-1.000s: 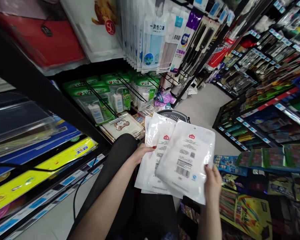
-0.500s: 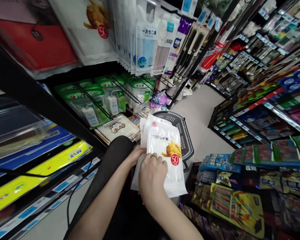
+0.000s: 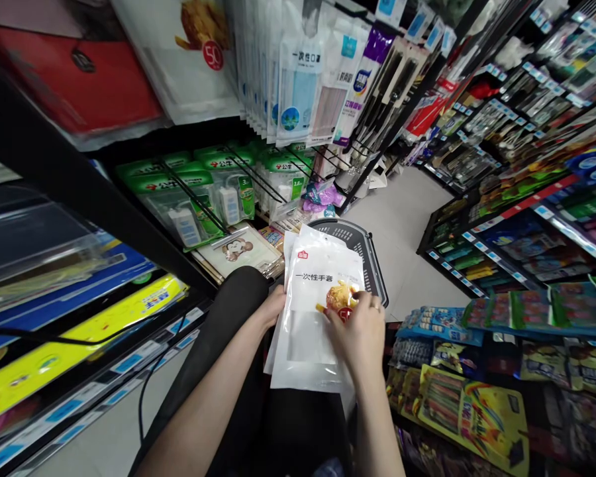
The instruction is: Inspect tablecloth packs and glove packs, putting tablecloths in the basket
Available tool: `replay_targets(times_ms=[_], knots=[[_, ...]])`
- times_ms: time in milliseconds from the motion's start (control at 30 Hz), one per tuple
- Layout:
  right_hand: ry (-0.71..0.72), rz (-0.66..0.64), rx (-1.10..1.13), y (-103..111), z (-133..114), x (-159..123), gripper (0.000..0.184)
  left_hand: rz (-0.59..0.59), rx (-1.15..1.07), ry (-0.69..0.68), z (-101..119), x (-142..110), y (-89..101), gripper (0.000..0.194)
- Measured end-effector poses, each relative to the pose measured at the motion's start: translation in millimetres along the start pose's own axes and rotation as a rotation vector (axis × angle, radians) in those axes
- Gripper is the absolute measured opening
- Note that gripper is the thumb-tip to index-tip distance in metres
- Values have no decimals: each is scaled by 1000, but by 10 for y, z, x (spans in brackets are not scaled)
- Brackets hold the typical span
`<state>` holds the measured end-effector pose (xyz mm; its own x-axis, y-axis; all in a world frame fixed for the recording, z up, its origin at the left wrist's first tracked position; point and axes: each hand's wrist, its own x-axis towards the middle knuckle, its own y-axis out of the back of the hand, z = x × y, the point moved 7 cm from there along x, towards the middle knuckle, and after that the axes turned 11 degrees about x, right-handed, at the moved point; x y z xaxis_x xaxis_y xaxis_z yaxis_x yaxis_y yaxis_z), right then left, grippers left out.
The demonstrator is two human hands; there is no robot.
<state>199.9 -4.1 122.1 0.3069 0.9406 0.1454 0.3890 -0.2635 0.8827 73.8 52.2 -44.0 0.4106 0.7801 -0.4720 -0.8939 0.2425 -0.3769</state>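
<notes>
White flat packs of disposable gloves [image 3: 305, 331], with a fried-chicken picture and a red round mark, lie stacked over my lap, at least two of them. My left hand [image 3: 274, 306] is closed on the stack's left edge, its fingers partly hidden behind the packs. On the right side, my right hand [image 3: 365, 328] grips the front pack, its thumb and fingers bent over the chicken picture. Beyond the packs, on the floor, stands a dark grey shopping basket [image 3: 372, 258], partly covered by them.
Hanging packs of face masks [image 3: 298, 86] and green-topped power-plug packs [image 3: 228, 189] fill the rack at left. A picture-fronted flat pack [image 3: 238, 250] lies on the low shelf. Snack bags [image 3: 471, 411] line the shelf at right. Grey floor [image 3: 397, 205] runs between the racks.
My right hand has moved from the middle of the front pack to its right side. The front pack has shifted left and turned slightly, showing its printed title.
</notes>
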Motion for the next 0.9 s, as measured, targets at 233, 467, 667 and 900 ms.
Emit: replay_targets(times_ms=[233, 467, 667, 900], knots=[[-388, -189, 458, -268, 828, -10, 61, 30, 59, -42, 63, -36, 13, 37], [-331, -92, 595, -240, 1011, 40, 36, 21, 52, -50, 93, -65, -5, 39], [-246, 220, 874, 161, 1456, 10, 46, -42, -60, -18, 137, -122, -72, 44], [48, 933, 918, 1276, 2053, -178, 62, -98, -157, -57, 167, -168, -109, 43]])
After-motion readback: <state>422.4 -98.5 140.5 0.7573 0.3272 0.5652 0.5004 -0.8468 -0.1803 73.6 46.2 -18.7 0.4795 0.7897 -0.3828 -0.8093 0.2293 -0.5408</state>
